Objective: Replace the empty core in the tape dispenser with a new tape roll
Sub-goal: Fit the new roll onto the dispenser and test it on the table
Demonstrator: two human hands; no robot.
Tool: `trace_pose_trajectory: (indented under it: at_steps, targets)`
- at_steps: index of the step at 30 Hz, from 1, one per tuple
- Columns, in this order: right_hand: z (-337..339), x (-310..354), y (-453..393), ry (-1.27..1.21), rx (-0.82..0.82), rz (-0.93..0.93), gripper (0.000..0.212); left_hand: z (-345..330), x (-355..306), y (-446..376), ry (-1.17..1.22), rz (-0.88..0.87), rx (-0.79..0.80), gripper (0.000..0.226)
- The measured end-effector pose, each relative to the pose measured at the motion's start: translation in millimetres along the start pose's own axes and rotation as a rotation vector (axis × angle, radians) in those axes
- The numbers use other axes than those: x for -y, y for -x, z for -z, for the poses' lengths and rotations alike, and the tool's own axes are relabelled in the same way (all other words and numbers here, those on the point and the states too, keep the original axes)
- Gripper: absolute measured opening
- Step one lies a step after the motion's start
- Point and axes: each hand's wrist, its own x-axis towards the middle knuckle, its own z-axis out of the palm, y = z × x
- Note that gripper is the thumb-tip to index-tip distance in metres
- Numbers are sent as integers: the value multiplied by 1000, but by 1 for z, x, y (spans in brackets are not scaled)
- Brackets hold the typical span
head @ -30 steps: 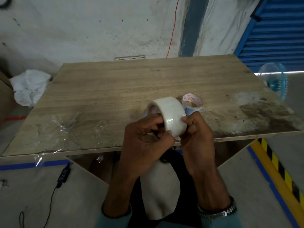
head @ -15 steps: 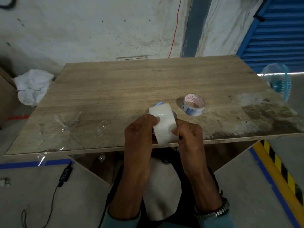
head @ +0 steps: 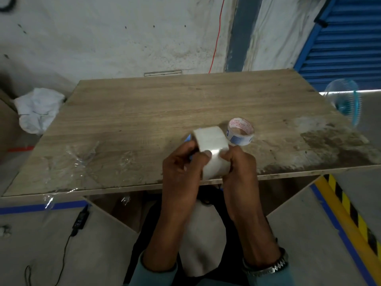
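Roll (head: 212, 150) tilted w/ top now leaning left, both hands (head: 208, 168) gripping it, axis approx sideways.

tape roll (head: 212, 149) above table (head: 156, 112) near edge, empty core (head: 240, 131) just behind

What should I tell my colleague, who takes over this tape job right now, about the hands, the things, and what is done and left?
Left hand: grips the new tape roll from its left side, thumb on the outer face.
Right hand: grips the same roll from the right.
The roll is held on edge above the near edge of the table.
The empty core lies on the table just beyond the hands, so it is already out.
A bit of blue shows behind the roll, maybe the dispenser; too hidden to tell.
Left: fit the new roll into the dispenser and thread the tape end.
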Motion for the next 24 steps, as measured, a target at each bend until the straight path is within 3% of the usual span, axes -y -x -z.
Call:
trace_pose_trajectory:
  at_steps: [3,7,9,12,14,17,21,24]
  targets:
    - [-8,-9,2,87,2,55,45,-4,-1,0,163,150,-109,29]
    - [-9,-9,3,103,27,61,58,-3,-2,0,159,125,-138,27]
    - [-6,-7,3,82,47,13,58,-3,-3,2,113,6,-144,12]
    - [5,-2,3,10,64,12,20,5,2,3,-116,-308,4,15]
    - [13,3,4,-43,104,28,42,10,7,2,-234,-407,74,20]
    - [14,13,6,-143,112,-4,72,11,11,1,-289,-451,118,22]
    - [11,15,4,-183,25,-39,51,13,15,-1,-357,-503,183,28]
    - [5,16,5,-164,35,-54,53,15,18,-1,-263,-434,155,29]
